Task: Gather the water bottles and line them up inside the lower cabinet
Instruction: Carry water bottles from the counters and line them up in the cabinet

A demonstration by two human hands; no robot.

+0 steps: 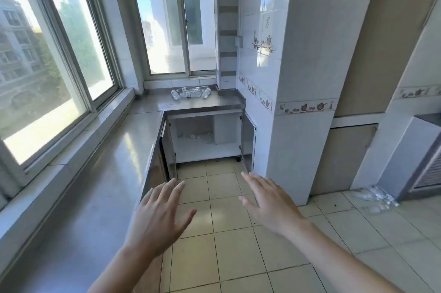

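Several clear water bottles (191,93) lie on their sides in a heap on the far steel counter (224,101), under the back window. Below that counter the lower cabinet (205,147) stands with both doors swung open; its white floor holds only a few small white bits at the back. My left hand (158,217) and my right hand (267,202) are stretched out in front of me over the tiled floor, palms down, fingers spread, holding nothing. Both are far short of the bottles and the cabinet.
A long steel counter (95,197) runs along the left under the big windows. A white tiled column (300,101) stands right of the cabinet. Crumpled clear plastic (374,197) lies on the floor at the right beside a grey unit (410,161). The open right cabinet door (248,142) juts into the aisle.
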